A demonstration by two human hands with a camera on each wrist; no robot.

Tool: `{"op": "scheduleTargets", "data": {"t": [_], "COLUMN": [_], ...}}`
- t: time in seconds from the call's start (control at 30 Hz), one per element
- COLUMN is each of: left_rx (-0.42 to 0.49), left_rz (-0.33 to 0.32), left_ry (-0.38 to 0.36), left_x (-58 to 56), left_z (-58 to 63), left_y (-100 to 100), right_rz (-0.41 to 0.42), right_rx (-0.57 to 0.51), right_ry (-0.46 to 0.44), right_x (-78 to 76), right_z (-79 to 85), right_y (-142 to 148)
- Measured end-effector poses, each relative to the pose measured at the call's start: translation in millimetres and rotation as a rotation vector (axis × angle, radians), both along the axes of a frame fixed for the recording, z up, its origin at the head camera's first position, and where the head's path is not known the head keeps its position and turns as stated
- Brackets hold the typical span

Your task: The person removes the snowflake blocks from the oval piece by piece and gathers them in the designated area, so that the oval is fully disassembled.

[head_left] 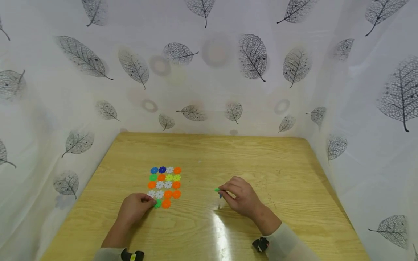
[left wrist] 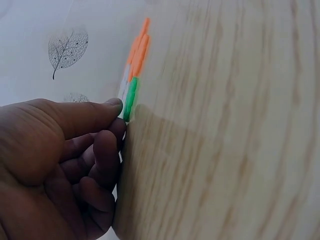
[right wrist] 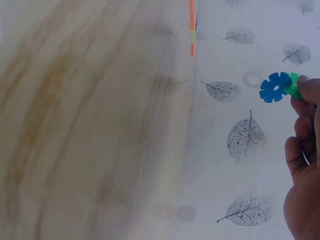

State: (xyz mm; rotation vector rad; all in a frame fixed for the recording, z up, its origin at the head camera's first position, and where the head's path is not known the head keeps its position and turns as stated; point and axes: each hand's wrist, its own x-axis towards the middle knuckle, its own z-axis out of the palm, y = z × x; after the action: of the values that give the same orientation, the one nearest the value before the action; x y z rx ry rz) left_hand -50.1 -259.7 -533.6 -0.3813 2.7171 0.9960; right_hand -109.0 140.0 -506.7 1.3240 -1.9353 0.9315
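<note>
Flower-shaped interlocking plastic discs lie flat in rows on the left part of the table, in orange, white, green, yellow and blue. My left hand (head_left: 135,209) is at the near left corner of these rows, its thumb and forefinger pinching the edge of a green disc (left wrist: 131,97). Beside that one lies an orange disc (head_left: 166,203). Over the table's middle, my right hand (head_left: 241,195) pinches another green disc (right wrist: 293,86) between thumb and fingertips. A blue disc (right wrist: 274,87) is slotted onto it and sticks out past the fingers.
The wooden table (head_left: 261,156) has a light wood grain and a bright reflection near its front. A pale curtain with leaf prints (head_left: 215,83) surrounds its back and sides. Each wrist wears a black strap device (head_left: 261,244).
</note>
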Motion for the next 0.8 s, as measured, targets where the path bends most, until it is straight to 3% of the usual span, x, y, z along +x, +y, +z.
{"op": "scheduleTargets", "data": {"t": [0.33, 0.63, 0.8], "left_rx": [0.026, 0.122, 0.194], "left_rz": [0.011, -0.044, -0.086], "left_ry": [0.028, 0.15, 0.184], "left_x": [0.6, -1.0, -9.3], "left_z": [4.2, 13.9, 21.4], "left_y": [6.6, 26.3, 43.3], "right_rz": [-0.001, 0.011, 0.028], "right_rx": [0.006, 0.001, -0.021], "right_ry": [-0.008, -0.008, -0.003], "right_x": [0.8, 1.7, 1.5], "right_z": [0.9, 1.8, 1.9], "right_y": [0.5, -1.6, -3.3]}}
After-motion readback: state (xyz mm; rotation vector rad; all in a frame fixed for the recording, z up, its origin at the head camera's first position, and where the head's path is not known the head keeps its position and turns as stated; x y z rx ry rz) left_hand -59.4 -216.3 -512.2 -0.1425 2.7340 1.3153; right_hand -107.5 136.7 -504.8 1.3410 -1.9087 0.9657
